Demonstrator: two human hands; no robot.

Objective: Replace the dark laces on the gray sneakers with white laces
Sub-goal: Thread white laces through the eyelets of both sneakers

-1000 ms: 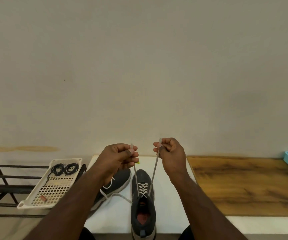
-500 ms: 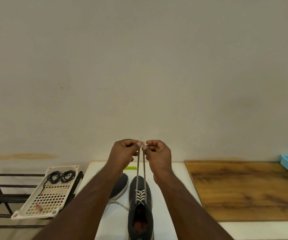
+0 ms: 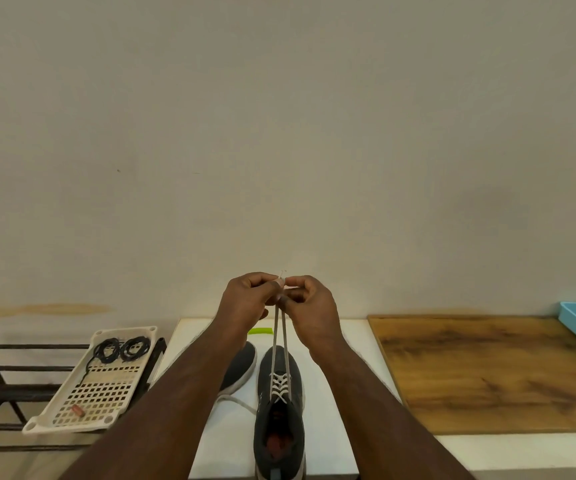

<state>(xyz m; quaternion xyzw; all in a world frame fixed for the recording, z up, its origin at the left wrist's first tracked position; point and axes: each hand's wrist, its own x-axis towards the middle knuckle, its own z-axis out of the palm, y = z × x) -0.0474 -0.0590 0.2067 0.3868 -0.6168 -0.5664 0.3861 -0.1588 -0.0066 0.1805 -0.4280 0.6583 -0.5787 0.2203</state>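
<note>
A gray sneaker [image 3: 279, 407] stands toe-away on the white table [image 3: 349, 341], with a second sneaker [image 3: 241, 368] just left of it. The left hand [image 3: 248, 299] and right hand [image 3: 311, 306], raised side by side, each pinch one end of the white lace [image 3: 278, 341], whose two strands run taut up from the eyelets. Coiled dark laces [image 3: 122, 349] lie in the cream tray [image 3: 72, 422] at left.

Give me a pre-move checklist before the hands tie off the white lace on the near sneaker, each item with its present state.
1. Both lace ends held: ok. The left hand and right hand pinch the white lace ends, raised together.
2. Ends level: cannot tell; the fingers hide the tips.
3. Lace crossed through the eyelets of the near sneaker: ok on the visible rows; the top eyelets cannot be judged.
4. Other sneaker finished: cannot tell; the left forearm covers it and a loose white lace trails beside it.
5. Dark laces out of the way: ok, coiled in the perforated tray.
</note>
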